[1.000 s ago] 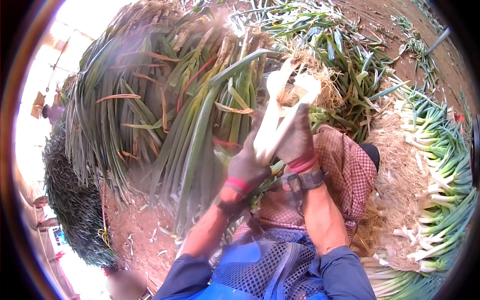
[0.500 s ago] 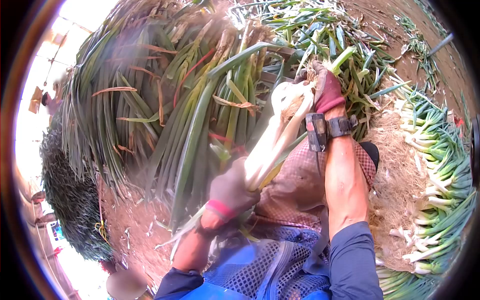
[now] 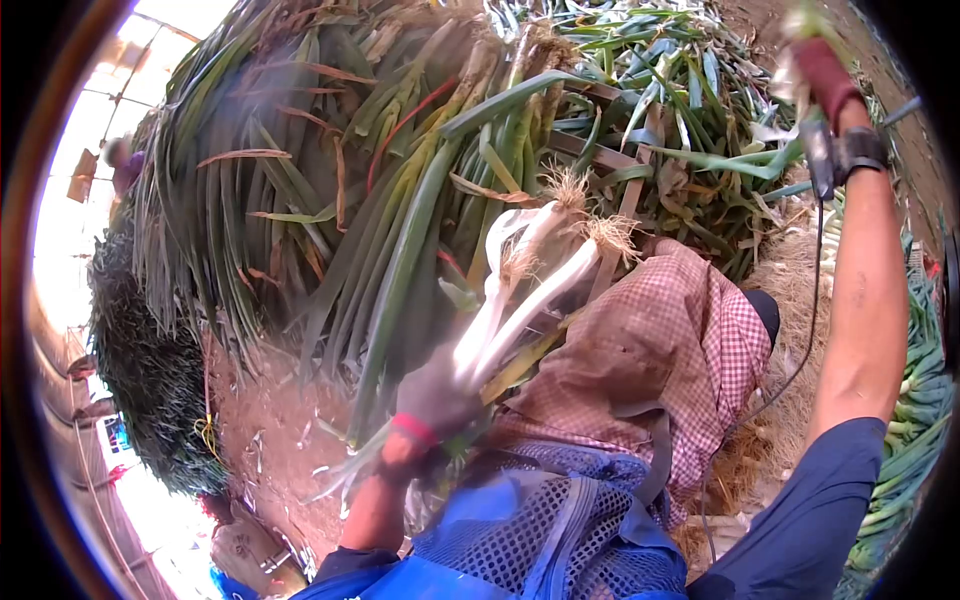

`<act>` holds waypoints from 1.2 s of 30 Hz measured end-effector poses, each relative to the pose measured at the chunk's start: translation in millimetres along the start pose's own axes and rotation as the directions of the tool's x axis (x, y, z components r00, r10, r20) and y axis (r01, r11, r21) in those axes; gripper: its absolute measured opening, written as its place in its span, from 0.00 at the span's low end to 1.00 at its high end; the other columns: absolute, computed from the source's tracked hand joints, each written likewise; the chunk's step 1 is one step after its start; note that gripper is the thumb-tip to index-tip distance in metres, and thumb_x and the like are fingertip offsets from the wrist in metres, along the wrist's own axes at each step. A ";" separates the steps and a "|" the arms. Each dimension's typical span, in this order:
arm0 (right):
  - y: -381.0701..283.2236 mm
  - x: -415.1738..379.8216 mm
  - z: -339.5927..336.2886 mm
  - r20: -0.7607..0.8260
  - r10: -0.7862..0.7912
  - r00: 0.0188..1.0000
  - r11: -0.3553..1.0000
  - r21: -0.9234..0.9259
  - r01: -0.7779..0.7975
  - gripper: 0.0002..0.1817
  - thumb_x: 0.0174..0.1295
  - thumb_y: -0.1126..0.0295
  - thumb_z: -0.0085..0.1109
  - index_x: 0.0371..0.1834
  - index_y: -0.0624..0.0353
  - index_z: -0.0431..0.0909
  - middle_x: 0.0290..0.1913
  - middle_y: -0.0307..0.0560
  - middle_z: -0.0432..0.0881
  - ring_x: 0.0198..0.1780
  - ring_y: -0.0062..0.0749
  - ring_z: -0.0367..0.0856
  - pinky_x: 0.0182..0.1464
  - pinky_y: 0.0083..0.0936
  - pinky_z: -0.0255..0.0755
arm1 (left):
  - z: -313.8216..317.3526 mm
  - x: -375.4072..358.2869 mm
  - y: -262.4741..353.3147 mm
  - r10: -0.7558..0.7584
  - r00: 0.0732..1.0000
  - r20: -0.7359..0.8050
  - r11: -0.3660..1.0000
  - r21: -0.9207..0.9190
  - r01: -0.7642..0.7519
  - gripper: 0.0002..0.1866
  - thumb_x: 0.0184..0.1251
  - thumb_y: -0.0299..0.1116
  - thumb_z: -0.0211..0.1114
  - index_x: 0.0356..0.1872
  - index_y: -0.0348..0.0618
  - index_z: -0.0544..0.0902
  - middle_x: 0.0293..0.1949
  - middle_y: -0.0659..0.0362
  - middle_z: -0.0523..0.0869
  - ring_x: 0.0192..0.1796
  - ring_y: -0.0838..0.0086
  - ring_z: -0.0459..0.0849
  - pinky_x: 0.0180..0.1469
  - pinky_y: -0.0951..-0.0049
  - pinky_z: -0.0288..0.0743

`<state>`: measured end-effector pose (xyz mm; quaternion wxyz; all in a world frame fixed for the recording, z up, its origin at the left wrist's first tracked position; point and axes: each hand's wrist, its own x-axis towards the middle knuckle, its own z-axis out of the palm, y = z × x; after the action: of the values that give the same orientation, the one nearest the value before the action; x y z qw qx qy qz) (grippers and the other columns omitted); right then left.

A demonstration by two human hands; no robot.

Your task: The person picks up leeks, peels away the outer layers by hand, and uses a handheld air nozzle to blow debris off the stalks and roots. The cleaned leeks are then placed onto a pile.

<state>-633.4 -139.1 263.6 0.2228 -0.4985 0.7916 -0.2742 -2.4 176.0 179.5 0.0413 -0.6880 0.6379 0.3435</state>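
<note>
My left hand [image 3: 437, 395], in a dark glove with a red cuff, is closed round a few green onions [image 3: 520, 315]. Their white stalks slant up to the right, and the roots fan out at the top. My right hand [image 3: 822, 75], in a dark red glove, is stretched out to the upper right, well apart from the onions. It is blurred by motion, but pale and green strips of onion leaf [image 3: 785, 85] show at its fingers. A strapped device [image 3: 820, 160] with a cable sits at the right wrist.
A big heap of untrimmed green onions [image 3: 350, 190] lies to the left and ahead. Loose cut leaves [image 3: 690, 90] are piled at the back. Cleaned onions [image 3: 905, 450] line the right side, beside a mat of roots [image 3: 790, 280]. A dark green bundle [image 3: 150, 370] stands at far left.
My right hand has left the onions' root ends and swung up and right with leaf strips. The roots are now uncovered. My left hand keeps its hold nearly in place.
</note>
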 end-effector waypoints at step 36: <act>-85.8 -287.7 103.8 0.342 -0.620 0.706 0.701 -0.163 0.694 0.09 0.68 0.69 0.64 0.45 0.57 0.92 0.42 0.51 0.93 0.45 0.38 0.91 0.54 0.37 0.83 | 69.5 52.8 60.7 0.265 0.964 -0.026 0.956 -0.127 -0.266 0.29 0.55 0.44 0.77 0.58 0.44 0.84 0.45 0.42 0.91 0.50 0.47 0.91 0.53 0.53 0.83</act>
<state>-395.0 70.8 264.9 0.1385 -0.8074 0.5527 -0.1529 -89.2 154.5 122.0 -0.0524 -0.5989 0.7010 0.3837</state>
